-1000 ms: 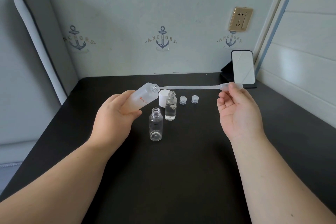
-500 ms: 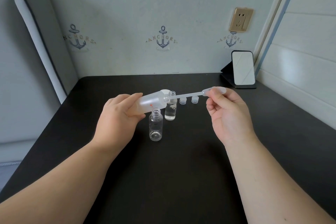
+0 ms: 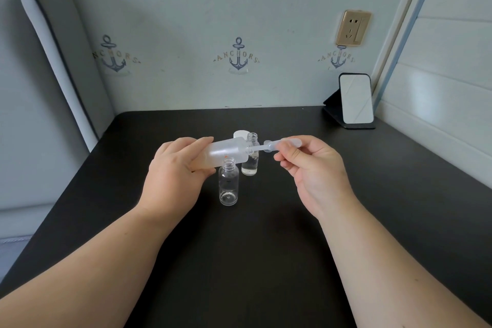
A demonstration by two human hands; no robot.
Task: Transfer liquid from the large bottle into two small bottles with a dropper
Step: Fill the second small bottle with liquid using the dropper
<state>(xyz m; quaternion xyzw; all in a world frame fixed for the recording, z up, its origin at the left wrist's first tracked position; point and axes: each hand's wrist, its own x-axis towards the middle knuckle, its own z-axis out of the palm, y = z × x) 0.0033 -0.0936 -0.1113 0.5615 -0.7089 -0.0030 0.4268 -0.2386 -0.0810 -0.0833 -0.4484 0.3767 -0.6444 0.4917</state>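
Note:
My left hand (image 3: 177, 176) grips the large frosted bottle (image 3: 226, 152), tilted almost flat with its open neck pointing right. My right hand (image 3: 314, 170) pinches the bulb of the clear plastic dropper (image 3: 279, 145), whose stem is pushed deep into the bottle's neck. Below the big bottle stands an empty small clear bottle (image 3: 228, 184), uncapped. Behind it a second small bottle (image 3: 250, 161) holds some clear liquid, partly hidden by the large bottle.
All of this is on a black table (image 3: 239, 261) set against the wall. A white cap (image 3: 241, 133) peeks out behind the large bottle. A small mirror on a black stand (image 3: 355, 100) sits at the back right corner.
My right hand moved left and pushed the dropper from just at the bottle's mouth deep into its neck. The left hand lowered and levelled the bottle. The small caps are now hidden.

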